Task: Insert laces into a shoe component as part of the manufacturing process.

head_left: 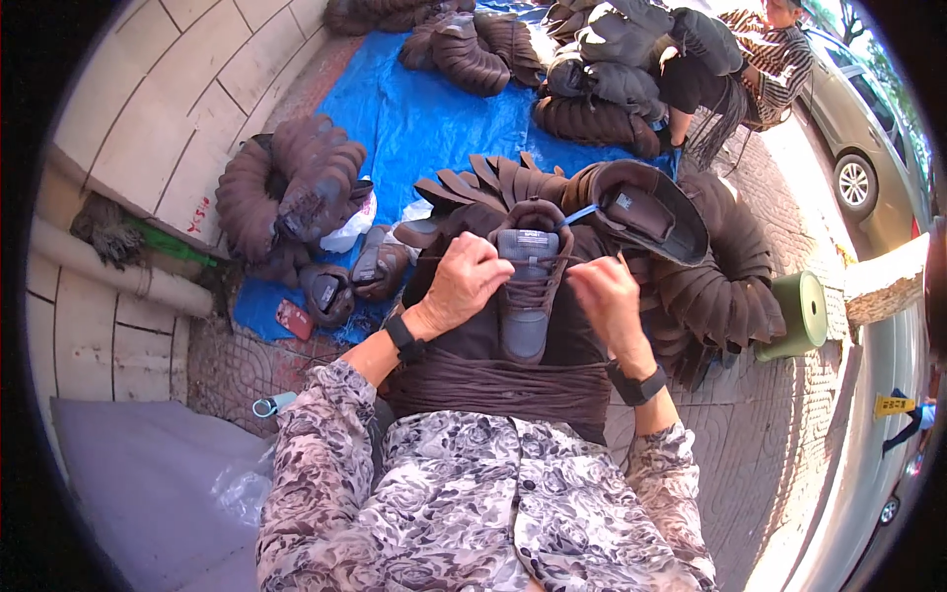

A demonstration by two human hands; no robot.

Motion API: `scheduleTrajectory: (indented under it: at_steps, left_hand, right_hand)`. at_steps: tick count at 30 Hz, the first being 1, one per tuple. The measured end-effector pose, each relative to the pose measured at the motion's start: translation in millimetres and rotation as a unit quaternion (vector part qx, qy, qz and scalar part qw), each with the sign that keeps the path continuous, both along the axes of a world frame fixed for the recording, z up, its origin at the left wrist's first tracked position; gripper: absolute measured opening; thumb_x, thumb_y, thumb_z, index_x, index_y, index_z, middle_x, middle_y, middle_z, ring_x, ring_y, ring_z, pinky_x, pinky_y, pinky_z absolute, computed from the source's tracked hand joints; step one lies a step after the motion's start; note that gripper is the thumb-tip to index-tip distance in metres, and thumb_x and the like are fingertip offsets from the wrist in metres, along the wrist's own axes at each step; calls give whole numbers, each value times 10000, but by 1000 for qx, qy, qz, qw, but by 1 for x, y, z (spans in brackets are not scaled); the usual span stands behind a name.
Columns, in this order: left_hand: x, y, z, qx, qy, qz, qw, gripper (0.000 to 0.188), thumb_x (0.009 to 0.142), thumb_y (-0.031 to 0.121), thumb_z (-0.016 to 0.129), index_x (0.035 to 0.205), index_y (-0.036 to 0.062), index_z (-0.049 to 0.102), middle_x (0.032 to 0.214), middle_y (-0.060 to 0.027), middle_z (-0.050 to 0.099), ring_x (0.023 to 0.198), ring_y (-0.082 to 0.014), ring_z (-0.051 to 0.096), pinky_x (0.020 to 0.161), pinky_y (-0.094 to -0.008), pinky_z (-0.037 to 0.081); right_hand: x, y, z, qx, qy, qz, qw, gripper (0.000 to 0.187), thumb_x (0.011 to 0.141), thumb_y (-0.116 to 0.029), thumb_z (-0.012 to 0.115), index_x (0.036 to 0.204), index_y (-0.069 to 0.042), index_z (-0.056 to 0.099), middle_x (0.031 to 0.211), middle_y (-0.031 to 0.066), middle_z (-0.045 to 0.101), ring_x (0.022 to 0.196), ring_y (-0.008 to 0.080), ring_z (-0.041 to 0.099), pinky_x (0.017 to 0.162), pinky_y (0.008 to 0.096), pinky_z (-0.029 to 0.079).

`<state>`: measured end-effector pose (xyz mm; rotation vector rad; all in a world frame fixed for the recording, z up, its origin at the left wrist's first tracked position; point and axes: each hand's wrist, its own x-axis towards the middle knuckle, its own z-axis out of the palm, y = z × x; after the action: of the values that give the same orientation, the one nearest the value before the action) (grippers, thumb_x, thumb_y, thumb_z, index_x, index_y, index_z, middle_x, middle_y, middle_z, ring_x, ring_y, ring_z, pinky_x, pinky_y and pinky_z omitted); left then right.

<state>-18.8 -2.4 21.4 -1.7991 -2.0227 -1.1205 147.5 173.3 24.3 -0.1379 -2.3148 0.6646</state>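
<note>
A grey and brown shoe upper [525, 296] lies on my lap with its toe toward me, laced partway up with a dark brown shoelace [533, 262]. At its left side my left hand [466, 284] is closed, thumb and fingers pinching one lace end. My right hand [604, 296] is raised on the other side, its slightly blurred fingers pinched together where the other lace end leads. A thick bundle of brown laces [493, 388] lies across my lap, nearer my body. Just beyond the upper sits another brown shoe upper [641, 209] with a light-blue strip beside it.
Curved stacks of brown shoe uppers [291, 183] rest around a blue tarp [380, 109]. A red phone-like object [293, 320] lies at its near left edge. A green cylinder [797, 314] stands right. Another person [774, 59] sits far right, near a parked car [858, 148].
</note>
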Motion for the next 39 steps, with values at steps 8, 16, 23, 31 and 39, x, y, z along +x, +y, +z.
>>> scheduleTrajectory:
  at_steps: [8, 16, 23, 31, 39]
  left_hand:
    - [7, 1, -2, -55, 38, 6, 998, 175, 639, 107, 733, 772, 80, 624, 753, -42, 488, 769, -225, 485, 701, -342, 379]
    - [5, 0, -10, -45, 9, -21, 999, 192, 614, 85, 741, 757, 87, 612, 770, -37, 503, 780, -230, 494, 696, -353, 380]
    - [-2, -2, 6, 3, -27, -21, 999, 193, 628, 18, 718, 782, 56, 607, 852, -67, 523, 848, -269, 513, 753, -363, 421]
    - [-17, -4, -6, -17, -174, -6, 985, 214, 720, 11, 671, 906, 12, 565, 940, -122, 566, 890, -290, 579, 760, -346, 470]
    - [-13, -4, 0, -86, -288, -13, 954, 135, 797, 59, 648, 881, -8, 569, 804, -116, 578, 697, -174, 582, 621, -306, 468]
  right_hand:
    - [-17, -16, -6, 73, -106, 34, 991, 142, 744, -72, 659, 874, -65, 602, 764, 82, 534, 704, 271, 570, 615, 349, 457]
    - [-15, -32, -2, 12, -162, 81, 983, 121, 735, -75, 623, 792, -58, 519, 759, 102, 505, 684, 288, 570, 580, 373, 458]
    - [-2, -8, 21, 121, -271, 49, 954, 235, 692, -224, 718, 820, -107, 558, 805, 77, 506, 773, 250, 560, 609, 376, 434]
    - [-10, -8, 5, -106, -133, 63, 983, 141, 741, -28, 626, 857, -51, 550, 829, 121, 501, 763, 312, 558, 664, 357, 477]
    - [-13, -20, -11, -96, -55, -46, 993, 156, 731, 9, 651, 872, -20, 594, 843, 114, 581, 742, 287, 603, 659, 341, 490]
